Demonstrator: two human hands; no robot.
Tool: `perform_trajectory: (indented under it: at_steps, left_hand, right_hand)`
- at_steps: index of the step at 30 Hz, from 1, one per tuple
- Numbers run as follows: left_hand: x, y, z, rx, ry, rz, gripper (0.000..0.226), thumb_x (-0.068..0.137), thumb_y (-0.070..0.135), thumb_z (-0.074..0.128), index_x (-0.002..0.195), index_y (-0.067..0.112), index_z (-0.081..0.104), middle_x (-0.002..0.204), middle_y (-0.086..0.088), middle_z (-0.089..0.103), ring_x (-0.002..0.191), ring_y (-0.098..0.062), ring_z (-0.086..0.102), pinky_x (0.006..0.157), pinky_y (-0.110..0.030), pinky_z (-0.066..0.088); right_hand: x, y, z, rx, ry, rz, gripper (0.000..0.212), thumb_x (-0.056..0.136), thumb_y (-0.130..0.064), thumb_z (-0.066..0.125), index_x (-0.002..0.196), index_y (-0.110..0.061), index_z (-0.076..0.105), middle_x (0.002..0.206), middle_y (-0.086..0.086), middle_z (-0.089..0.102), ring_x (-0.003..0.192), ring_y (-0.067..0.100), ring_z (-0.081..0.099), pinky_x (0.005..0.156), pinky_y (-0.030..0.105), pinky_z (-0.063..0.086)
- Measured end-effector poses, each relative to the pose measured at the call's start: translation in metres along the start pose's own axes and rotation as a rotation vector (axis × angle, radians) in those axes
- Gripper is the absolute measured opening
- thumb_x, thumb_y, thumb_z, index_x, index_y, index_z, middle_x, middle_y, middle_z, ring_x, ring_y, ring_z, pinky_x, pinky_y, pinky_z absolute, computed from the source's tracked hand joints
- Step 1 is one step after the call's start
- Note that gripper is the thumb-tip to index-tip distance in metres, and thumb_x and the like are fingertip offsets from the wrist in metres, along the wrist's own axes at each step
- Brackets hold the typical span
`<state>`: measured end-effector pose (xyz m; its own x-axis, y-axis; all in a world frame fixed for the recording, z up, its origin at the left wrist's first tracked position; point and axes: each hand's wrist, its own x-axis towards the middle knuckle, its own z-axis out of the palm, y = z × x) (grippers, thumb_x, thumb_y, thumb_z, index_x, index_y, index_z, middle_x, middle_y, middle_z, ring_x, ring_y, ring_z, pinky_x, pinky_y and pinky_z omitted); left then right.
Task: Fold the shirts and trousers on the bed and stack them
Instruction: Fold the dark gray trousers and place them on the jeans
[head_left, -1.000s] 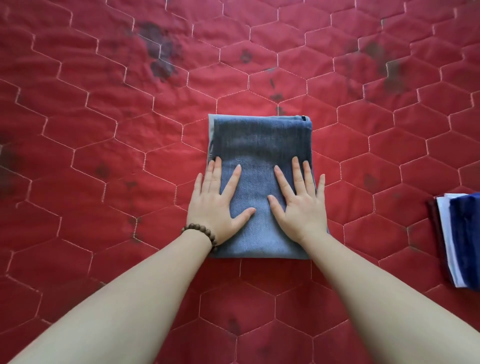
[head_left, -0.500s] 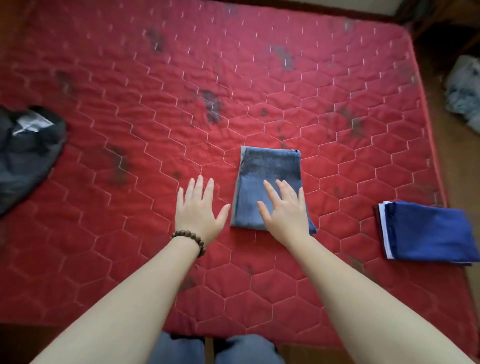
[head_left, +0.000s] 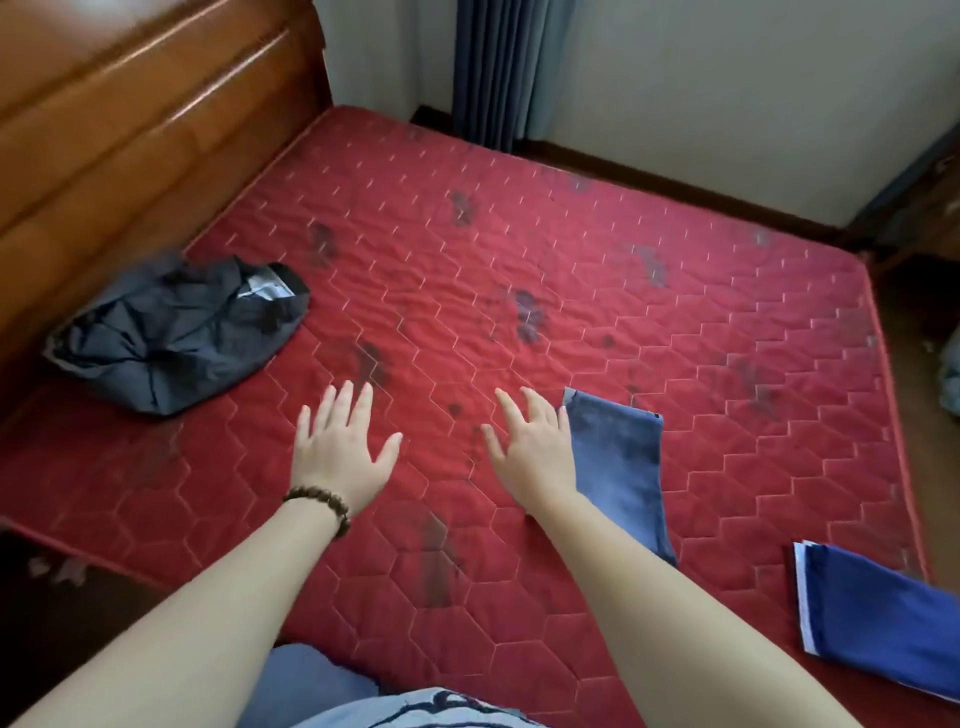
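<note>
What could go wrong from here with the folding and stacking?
1. The folded jeans lie apart from the blue stack, which sits at the mattress corner; adding to it there might tip it off the edge.
2. Both hands, left and right, are open and empty; lifting the jeans carelessly may undo the fold.
3. The dark garment is crumpled by the headboard; dragging it over could knock the jeans.

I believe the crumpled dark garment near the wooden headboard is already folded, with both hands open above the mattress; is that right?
Not quite: the head view shows the dark garment lying crumpled, not folded. The rest holds: it lies near the wooden headboard, and the left hand and right hand are open above the mattress.
</note>
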<state>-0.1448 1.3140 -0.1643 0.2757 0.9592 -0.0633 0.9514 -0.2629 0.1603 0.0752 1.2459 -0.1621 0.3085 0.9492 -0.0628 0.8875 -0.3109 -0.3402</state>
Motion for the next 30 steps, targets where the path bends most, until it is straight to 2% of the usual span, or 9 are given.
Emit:
perform_trajectory:
  at_steps: [5, 9, 14, 19, 24, 30]
  left_hand:
    - [0.042, -0.083, -0.02, -0.045, 0.05, -0.046, 0.075, 0.09, 0.059, 0.036, 0.153, 0.022, 0.019, 0.159, -0.005, 0.02, 0.148, -0.019, 0.011, 0.12, -0.042, 0.007]
    - [0.09, -0.164, -0.029, -0.061, 0.066, -0.018, 0.074, 0.09, 0.058, 0.038, 0.152, 0.022, 0.023, 0.158, -0.007, 0.024, 0.147, -0.021, 0.014, 0.119, -0.044, 0.009]
    - [0.151, -0.28, -0.034, -0.064, 0.003, 0.027, 0.073, 0.09, 0.056, 0.041, 0.152, 0.02, 0.024, 0.157, -0.008, 0.024, 0.147, -0.023, 0.015, 0.119, -0.045, 0.01]
    - [0.18, -0.368, -0.035, -0.089, -0.057, 0.004, 0.072, 0.089, 0.054, 0.045, 0.151, 0.021, 0.027, 0.157, -0.009, 0.026, 0.146, -0.023, 0.017, 0.118, -0.047, 0.012]
    - [0.206, -0.415, -0.031, -0.101, -0.118, -0.003, 0.071, 0.09, 0.055, 0.043, 0.151, 0.022, 0.026, 0.158, -0.008, 0.023, 0.147, -0.023, 0.014, 0.118, -0.047, 0.011]
    - [0.252, -0.448, 0.003, -0.065, -0.16, -0.01, 0.072, 0.091, 0.056, 0.041, 0.152, 0.024, 0.023, 0.159, -0.007, 0.02, 0.147, -0.022, 0.011, 0.119, -0.046, 0.011]
  right_hand:
    - [0.037, -0.078, 0.015, -0.013, 0.027, -0.017, 0.054, 0.098, -0.048, 0.038, 0.148, -0.028, 0.034, 0.153, 0.011, 0.031, 0.143, 0.025, 0.023, 0.119, 0.047, 0.008]
    - [0.075, -0.165, 0.053, -0.004, 0.043, 0.001, 0.053, 0.098, -0.048, 0.038, 0.148, -0.028, 0.034, 0.153, 0.011, 0.031, 0.143, 0.025, 0.024, 0.12, 0.046, 0.008]
    - [0.12, -0.281, 0.113, 0.005, -0.001, 0.044, 0.052, 0.098, -0.046, 0.039, 0.147, -0.028, 0.035, 0.154, 0.01, 0.03, 0.143, 0.024, 0.023, 0.12, 0.047, 0.009]
    - [0.152, -0.366, 0.152, 0.002, -0.08, 0.075, 0.051, 0.099, -0.044, 0.039, 0.147, -0.027, 0.036, 0.154, 0.009, 0.029, 0.143, 0.025, 0.025, 0.119, 0.047, 0.011]
    - [0.18, -0.411, 0.173, 0.008, -0.125, 0.083, 0.05, 0.099, -0.043, 0.04, 0.147, -0.027, 0.037, 0.154, 0.008, 0.029, 0.142, 0.024, 0.025, 0.119, 0.045, 0.012]
    - [0.225, -0.414, 0.216, -0.03, -0.189, 0.076, 0.05, 0.099, -0.043, 0.039, 0.146, -0.028, 0.036, 0.154, 0.009, 0.029, 0.142, 0.025, 0.024, 0.118, 0.044, 0.014]
